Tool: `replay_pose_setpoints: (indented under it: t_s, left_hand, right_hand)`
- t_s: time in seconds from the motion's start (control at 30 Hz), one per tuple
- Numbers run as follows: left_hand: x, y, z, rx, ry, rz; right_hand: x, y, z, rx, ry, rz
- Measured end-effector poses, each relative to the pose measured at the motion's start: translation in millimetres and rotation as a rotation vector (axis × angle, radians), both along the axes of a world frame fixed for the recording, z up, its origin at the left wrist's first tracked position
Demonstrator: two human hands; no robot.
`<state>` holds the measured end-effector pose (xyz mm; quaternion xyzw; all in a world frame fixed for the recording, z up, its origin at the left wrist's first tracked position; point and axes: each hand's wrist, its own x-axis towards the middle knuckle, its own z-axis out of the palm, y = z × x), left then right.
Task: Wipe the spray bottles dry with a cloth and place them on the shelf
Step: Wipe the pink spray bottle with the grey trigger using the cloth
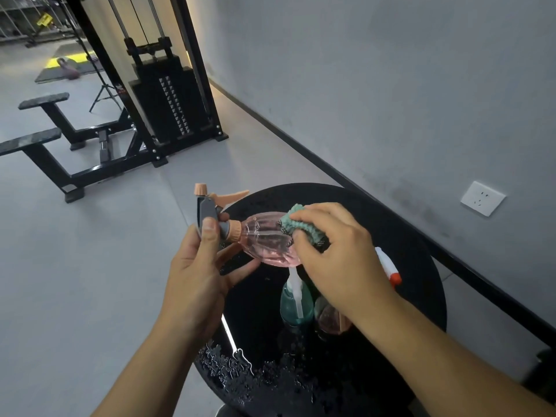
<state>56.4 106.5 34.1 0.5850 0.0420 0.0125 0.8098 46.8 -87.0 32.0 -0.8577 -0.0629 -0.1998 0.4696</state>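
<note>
Soft, even indoor light is filling the room, leaving the grey wall (391,70) flat and dim. A warm glow is spilling along the wall behind the weight stack (168,106), far beyond the hands. Glare is glinting off water droplets (228,365) on the black round table (421,266) below the wrists. Straight lines are bowing toward the frame edges.

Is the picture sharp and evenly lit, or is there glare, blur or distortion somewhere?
Head view: the wide lens bends the baseboard and the edges; a bright streak glares on the wet black table; the pink spray bottle and the cloth are sharp; the far gym floor at the upper left is softer.
</note>
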Motion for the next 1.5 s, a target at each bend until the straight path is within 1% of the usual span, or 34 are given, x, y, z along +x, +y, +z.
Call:
replay_pose_setpoints:
  t_s: [0.17, 0.3, 0.37, 0.53, 0.7, 0.77, 0.87, 0.93, 1.07, 1.23, 1.3, 1.4, 1.5]
  left_hand:
    - [-2, -4, -3, 0.040, -0.017, -0.011]
    - [0, 2, 0, -0.001, -0.042, 0.027]
    - [1, 2, 0, -0.004, -0.032, 0.024]
    - [-1, -6, -3, 0.060, -0.005, -0.009]
    - [0, -3, -3, 0.065, -0.014, 0.008]
    - [0, -5, -4, 0.083, -0.008, -0.010]
    - [-2, -9, -7, 0.106, -0.011, -0.035]
    - [-1, -8, -7, 0.106, -0.021, -0.032]
    - [1, -4, -5, 0.100, -0.038, -0.024]
    - [-1, -7, -9, 0.164, -0.051, -0.065]
    - [-1, -5, -8, 0.156, -0.059, -0.059]
    - [1, -3, -7, 0.122, -0.069, -0.041]
    - [0, -5, -8, 0.144, -0.074, -0.055]
  right_hand:
    - [-4, 7, 1, -0.141, -0.031, 0.098]
    - [-2, -2, 2, -0.018, 0.000, 0.005]
    - [-2, -2, 2, 0.003, 0.014, -0.005]
    - [-7, 8, 1, -0.144, -0.045, 0.133]
    - [-3, 2, 1, -0.092, -0.022, 0.027]
    - [-3, 4, 1, -0.110, -0.025, 0.053]
    - [-7, 11, 2, -0.192, -0.059, 0.132]
    - [-6, 10, 3, -0.176, -0.055, 0.111]
    - [-1, 0, 3, -0.081, 0.010, 0.025]
    - [-6, 8, 4, -0.155, -0.014, 0.144]
    - [-5, 7, 4, -0.140, -0.009, 0.127]
    - [-1, -1, 4, -0.093, 0.041, 0.044]
    - [-3, 0, 5, -0.108, 0.034, 0.068]
